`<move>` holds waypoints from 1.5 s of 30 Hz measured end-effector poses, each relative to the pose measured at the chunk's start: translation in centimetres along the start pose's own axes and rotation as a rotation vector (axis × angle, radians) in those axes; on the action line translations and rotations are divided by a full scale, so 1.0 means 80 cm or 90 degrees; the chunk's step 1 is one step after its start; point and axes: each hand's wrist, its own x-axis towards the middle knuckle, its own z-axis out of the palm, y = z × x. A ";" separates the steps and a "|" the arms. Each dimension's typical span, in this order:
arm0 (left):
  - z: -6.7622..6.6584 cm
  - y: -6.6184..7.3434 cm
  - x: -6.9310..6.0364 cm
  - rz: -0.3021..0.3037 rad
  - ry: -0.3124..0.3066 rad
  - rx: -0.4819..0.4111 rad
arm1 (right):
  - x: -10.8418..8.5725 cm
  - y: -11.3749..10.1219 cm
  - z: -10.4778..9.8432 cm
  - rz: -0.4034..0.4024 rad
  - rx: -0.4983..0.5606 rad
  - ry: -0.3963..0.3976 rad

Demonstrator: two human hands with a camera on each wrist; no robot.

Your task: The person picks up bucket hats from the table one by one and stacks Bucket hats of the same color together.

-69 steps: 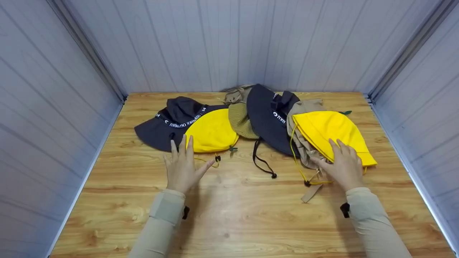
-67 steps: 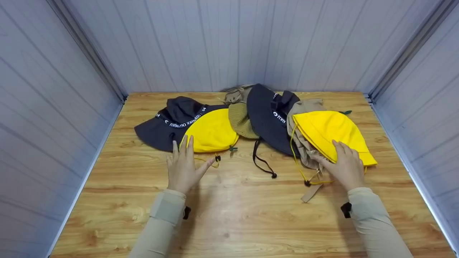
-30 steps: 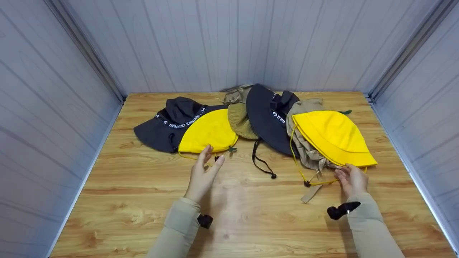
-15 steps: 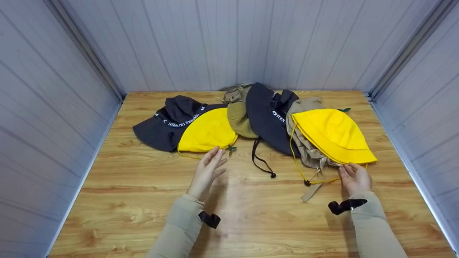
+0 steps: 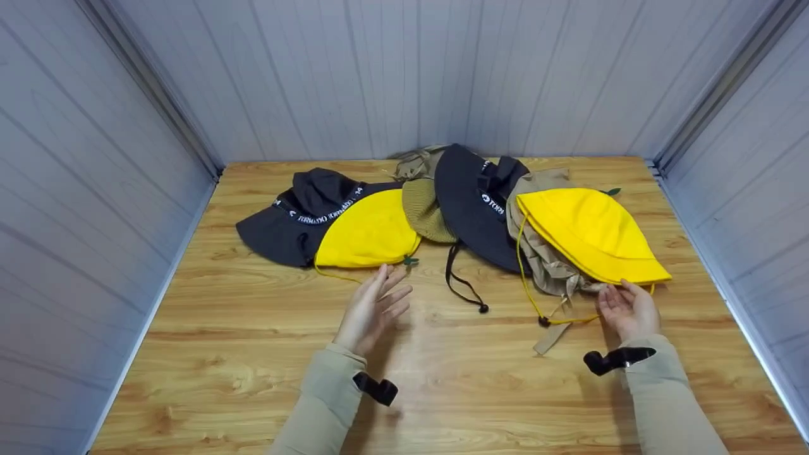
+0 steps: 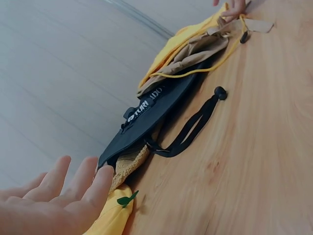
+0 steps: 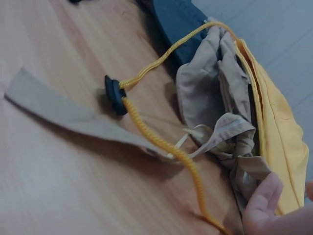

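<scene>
Worktop: wood-grain surface (image 5: 455, 392), pale panelled walls (image 5: 354, 76) on three sides.
Right yellow hat: (image 5: 588, 234) right end of the heap, tilted over a crumpled tan hat (image 5: 543, 268).
Left yellow hat: (image 5: 370, 234) lies between left dark hat (image 5: 275, 237) and ribbed hat (image 5: 426, 212); right dark hat (image 5: 464, 215) beyond.
Step, judged: picking up right yellow hat by its near brim. Take only yellow cloth, keep tan strap (image 7: 63, 110) out of the pinch, lift gently so yellow cord (image 7: 188, 176) doesn't drag the tan hat along.
Right hand: (image 5: 632, 313) fingers nearly closed, seemingly pinching the brim, some tucked under by the tan cloth.
Left hand: (image 5: 373, 313) fingers loose, spread, grasping nothing; just before left yellow hat, brim contact can't tell.
</scene>
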 end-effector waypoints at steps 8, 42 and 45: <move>0.006 -0.002 0.001 -0.011 -0.009 -0.005 | 0.005 -0.010 0.027 0.003 0.032 -0.046; 0.044 -0.018 0.013 -0.052 -0.070 -0.004 | -0.003 0.017 0.065 -0.008 0.182 -0.170; 0.048 -0.019 0.015 -0.055 -0.073 0.008 | -0.007 0.019 0.065 -0.014 0.157 -0.180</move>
